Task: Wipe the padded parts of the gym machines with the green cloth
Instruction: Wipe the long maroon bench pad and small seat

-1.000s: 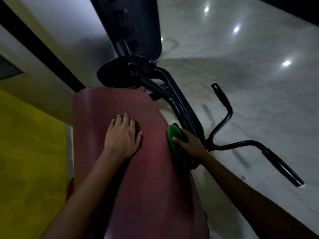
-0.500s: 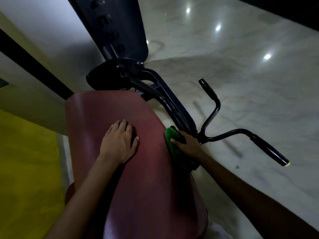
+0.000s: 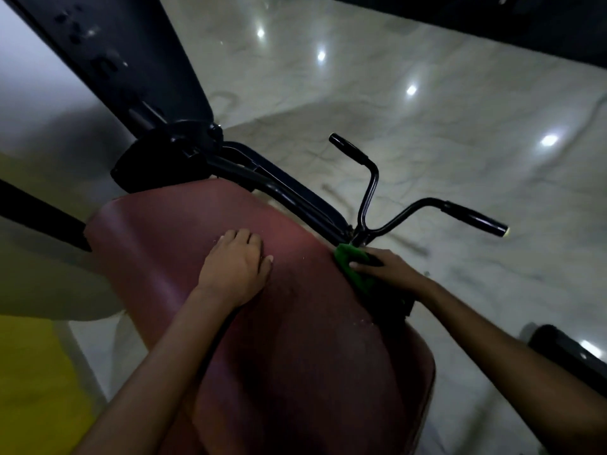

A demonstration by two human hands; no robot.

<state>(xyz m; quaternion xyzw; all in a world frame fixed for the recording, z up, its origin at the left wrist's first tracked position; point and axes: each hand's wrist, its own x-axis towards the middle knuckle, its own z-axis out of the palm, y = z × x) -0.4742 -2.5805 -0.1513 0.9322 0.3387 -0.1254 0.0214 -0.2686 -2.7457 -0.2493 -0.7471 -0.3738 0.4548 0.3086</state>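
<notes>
Green cloth (image 3: 353, 266) lies folded over the right edge of the dark red padded seat (image 3: 295, 339), about halfway along it. The right hand (image 3: 386, 269) grips the cloth there, with the thumb on top of it and the other fingers curled down over the side of the pad. The left hand (image 3: 238, 269) rests flat on top of the pad, fingers straight and close together, holding nothing. Just behind the cloth, a black frame bar (image 3: 289, 195) runs along the right side of the seat. Two black handles (image 3: 473, 220) branch out from it above the glossy marble floor (image 3: 460, 126).
</notes>
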